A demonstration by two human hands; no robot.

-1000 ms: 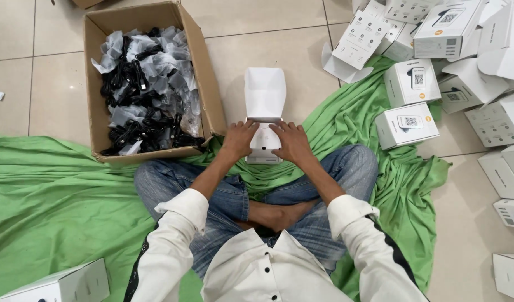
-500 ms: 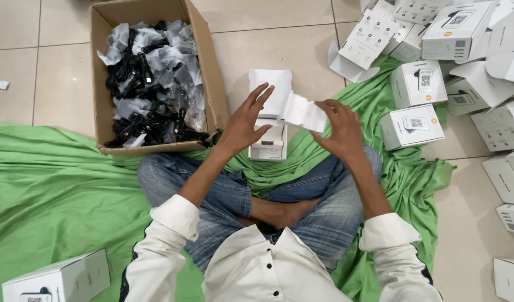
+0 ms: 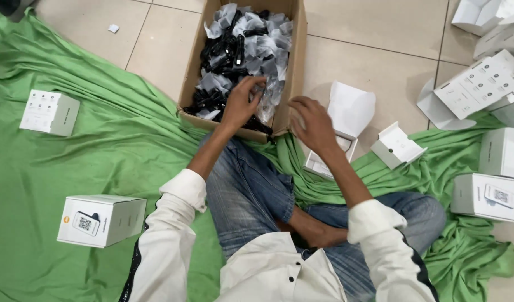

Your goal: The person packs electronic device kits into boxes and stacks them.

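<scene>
Head view, seated person on green cloth (image 3: pixel 100 162) spread over the floor. The cardboard box (image 3: pixel 297 67) at upper centre is cut off by the top edge; it holds black parts in clear plastic bags (image 3: pixel 234 50), individual pieces hard to tell apart. The left hand (image 3: pixel 243 100) reaches into the box, fingers curled over a bag; whether it grips is unclear. The right hand (image 3: pixel 313 124), motion-blurred and open, hovers empty just right of the box, above the opened white carton (image 3: pixel 346 120), whose inside is partly hidden. Closed white cartons (image 3: pixel 103 219) lie at left; more are cropped at right.
</scene>
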